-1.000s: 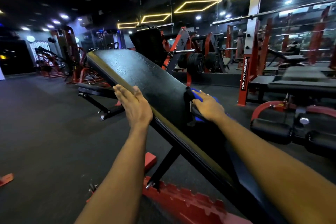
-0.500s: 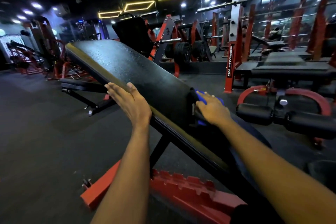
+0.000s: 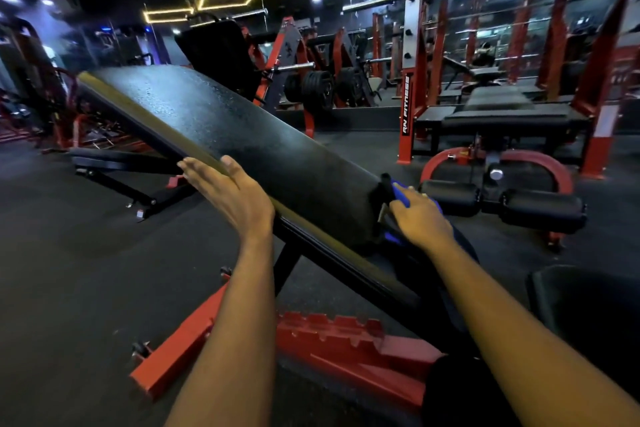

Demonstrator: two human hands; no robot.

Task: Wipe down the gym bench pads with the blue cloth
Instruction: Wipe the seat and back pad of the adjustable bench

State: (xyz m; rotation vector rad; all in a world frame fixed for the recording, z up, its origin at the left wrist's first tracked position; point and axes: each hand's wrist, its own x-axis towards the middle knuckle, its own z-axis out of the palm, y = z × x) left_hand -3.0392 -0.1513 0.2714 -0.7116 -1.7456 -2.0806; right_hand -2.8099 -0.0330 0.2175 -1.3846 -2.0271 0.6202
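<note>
A long black inclined bench pad [image 3: 221, 135] slopes up and away to the left, its surface speckled with droplets. My left hand [image 3: 232, 198] lies flat with straight fingers on the pad's near side edge. My right hand [image 3: 420, 218] presses the blue cloth [image 3: 398, 196] against the lower end of the pad, at the gap above the seat pad [image 3: 446, 274]. Most of the cloth is hidden under the hand; blue shows above the fingers and below the palm.
The bench stands on a red steel frame [image 3: 346, 347] with a black strut [image 3: 287, 263]. Black foam leg rollers [image 3: 540, 211] sit just right of my right hand. A flat bench [image 3: 114, 163] lies to the left; racks, weight plates and a mirror stand behind.
The view has shifted left and closer. My left hand has slid slightly up the pad's side edge. My right hand stays with the cloth at the pad's lower end.
</note>
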